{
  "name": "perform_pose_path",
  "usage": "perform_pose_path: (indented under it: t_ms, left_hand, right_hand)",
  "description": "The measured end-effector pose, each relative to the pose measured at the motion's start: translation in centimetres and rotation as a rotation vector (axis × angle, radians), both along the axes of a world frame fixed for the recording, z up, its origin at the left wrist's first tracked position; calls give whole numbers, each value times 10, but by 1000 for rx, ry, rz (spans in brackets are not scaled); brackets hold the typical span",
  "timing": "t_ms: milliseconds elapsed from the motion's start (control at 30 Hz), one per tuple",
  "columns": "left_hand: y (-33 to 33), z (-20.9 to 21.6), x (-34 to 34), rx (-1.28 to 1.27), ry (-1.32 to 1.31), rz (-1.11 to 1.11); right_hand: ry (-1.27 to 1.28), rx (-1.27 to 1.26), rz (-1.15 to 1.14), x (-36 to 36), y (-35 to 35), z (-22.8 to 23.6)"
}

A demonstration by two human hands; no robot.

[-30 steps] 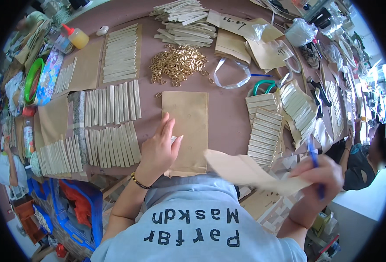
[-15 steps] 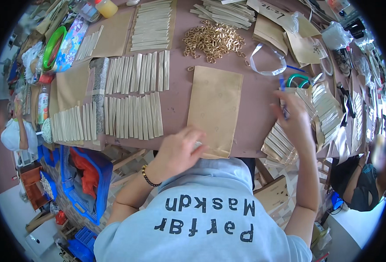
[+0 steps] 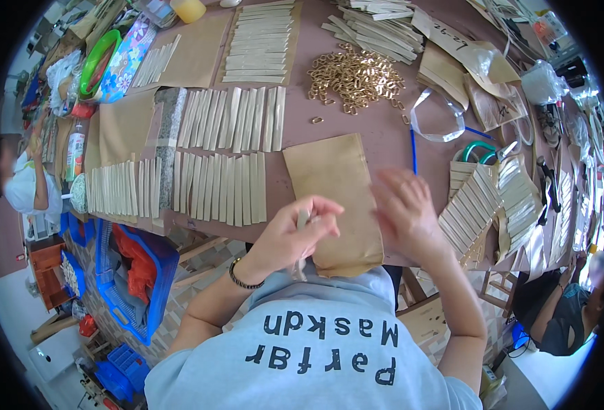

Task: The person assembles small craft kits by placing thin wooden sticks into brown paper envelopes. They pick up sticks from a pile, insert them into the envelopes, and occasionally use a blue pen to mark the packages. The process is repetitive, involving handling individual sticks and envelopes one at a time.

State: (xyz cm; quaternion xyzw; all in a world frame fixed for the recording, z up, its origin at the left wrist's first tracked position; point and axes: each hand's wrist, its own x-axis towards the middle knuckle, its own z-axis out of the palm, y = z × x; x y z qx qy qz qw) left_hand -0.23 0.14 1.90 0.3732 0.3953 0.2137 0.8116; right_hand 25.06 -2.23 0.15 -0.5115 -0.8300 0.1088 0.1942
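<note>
My left hand [image 3: 302, 236] is closed on a thin pale strip [image 3: 302, 217], pinched between thumb and fingers over the near left part of a brown paper sheet [image 3: 329, 164]. The sheet hangs a little over the table's front edge, against my shirt. My right hand [image 3: 406, 215], smeared by motion, is over the sheet's right edge. A slim blue stick [image 3: 414, 152] rises from its fingertips; whether it is gripped cannot be made out. Beyond the sheet lies a heap of gold-coloured metal loops [image 3: 355, 78], with one loose loop [image 3: 317, 120] nearer.
Rows of pale strips [image 3: 221, 188] lie on paper at the left. Strip bundles [image 3: 471, 208] and green-handled scissors [image 3: 478, 152] are at the right, near a clear tape ring [image 3: 433, 116]. Blue crates [image 3: 148, 301] stand below left. Other people sit at both sides.
My right hand has come leftward from the strip bundles to the sheet, the blue stick shifting with it. My left hand has lifted slightly, showing the strip. The sheet has turned and slid nearer me.
</note>
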Motion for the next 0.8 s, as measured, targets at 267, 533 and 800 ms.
perform_pose_path:
  t_ms: [267,533,800]
  left_hand:
    - [22,-21,19,-327,-410,369]
    - [18,-26,22,-220,-402,334]
    - [13,-36,23,-131,-366,381]
  right_hand:
    - [11,-93,-65,-23,-40,-2]
    - [603,-175,-206,-49,-14,19]
    - [692,-282,-261,-64,9,3]
